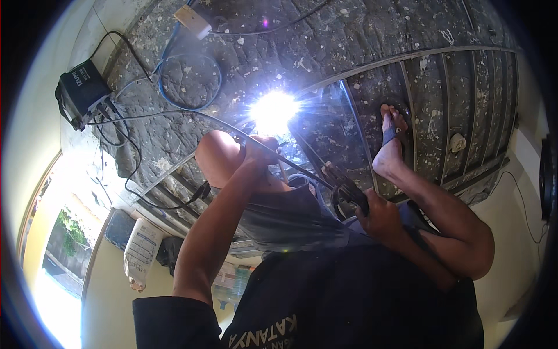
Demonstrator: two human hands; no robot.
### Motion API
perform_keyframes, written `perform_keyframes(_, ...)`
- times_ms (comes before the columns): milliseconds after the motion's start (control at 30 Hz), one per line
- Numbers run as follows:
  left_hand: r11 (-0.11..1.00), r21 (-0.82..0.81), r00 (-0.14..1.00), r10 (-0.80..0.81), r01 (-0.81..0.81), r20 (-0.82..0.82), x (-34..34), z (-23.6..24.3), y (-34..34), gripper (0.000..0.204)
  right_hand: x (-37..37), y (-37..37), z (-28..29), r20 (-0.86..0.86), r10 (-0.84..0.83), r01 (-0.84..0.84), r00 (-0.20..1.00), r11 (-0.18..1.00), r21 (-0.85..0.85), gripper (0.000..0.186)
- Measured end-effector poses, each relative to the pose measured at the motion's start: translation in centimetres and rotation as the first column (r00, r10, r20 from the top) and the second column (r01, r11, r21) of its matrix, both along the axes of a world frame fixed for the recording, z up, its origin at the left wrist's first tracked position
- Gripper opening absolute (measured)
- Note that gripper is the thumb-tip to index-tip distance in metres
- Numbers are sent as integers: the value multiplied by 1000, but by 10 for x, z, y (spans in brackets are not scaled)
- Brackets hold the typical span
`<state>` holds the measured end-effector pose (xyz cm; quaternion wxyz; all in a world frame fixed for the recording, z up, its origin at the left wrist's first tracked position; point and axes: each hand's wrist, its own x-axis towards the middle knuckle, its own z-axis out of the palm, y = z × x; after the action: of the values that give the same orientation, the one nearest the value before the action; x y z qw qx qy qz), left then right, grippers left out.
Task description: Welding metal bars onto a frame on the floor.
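Note:
My right hand (381, 216) is wrapped around the dark handle of a welding electrode holder (351, 195), right of centre. A thin rod runs from its jaws up and left toward a glaring white welding arc (274, 113). Just below that glare, by my bent knee, is my left hand (260, 152) with its fingers curled. Glare and the hand itself hide what it grips. A welding cable (232, 127) passes across in front of my left hand toward the holder. The metal frame (407, 57), with several parallel bars, lies on the floor beneath and to the right.
A black welding machine (84, 93) stands at the left with cables trailing from it. A blue cable loop (220, 81) and a pale box-shaped thing (193, 22) lie farther off. My foot (392, 139) rests among the bars near a stone-like lump (457, 142). A white sack (142, 250) is lower left.

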<state>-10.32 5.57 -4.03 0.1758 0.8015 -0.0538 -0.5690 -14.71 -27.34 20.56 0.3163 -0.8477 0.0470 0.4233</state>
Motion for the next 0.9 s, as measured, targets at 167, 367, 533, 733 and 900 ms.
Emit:
perform_keyframes(167,998,-44,994,-37,42,98,-17,-27,4,24,-1,0,0,17,26,-25,1000,1000,-12,36)
perform_keyframes(367,369,221,331,924,-903,-189,29,64,-28,17,2,1,3,69,3,-4,998,1000,14,30)
perform_keyframes(533,925,-3,925,-380,380,-20,39,44,-25,18,4,1,5,-23,-80,81,997,997,5,35)
perform_keyframes(733,975,172,989,147,-139,-34,8,7,-10,27,3,0,4,-32,-76,76,997,997,-16,33)
perform_keyframes(900,845,202,856,514,-495,-55,8,10,-11,32,0,-1,2,4,-70,70,998,997,-13,33)
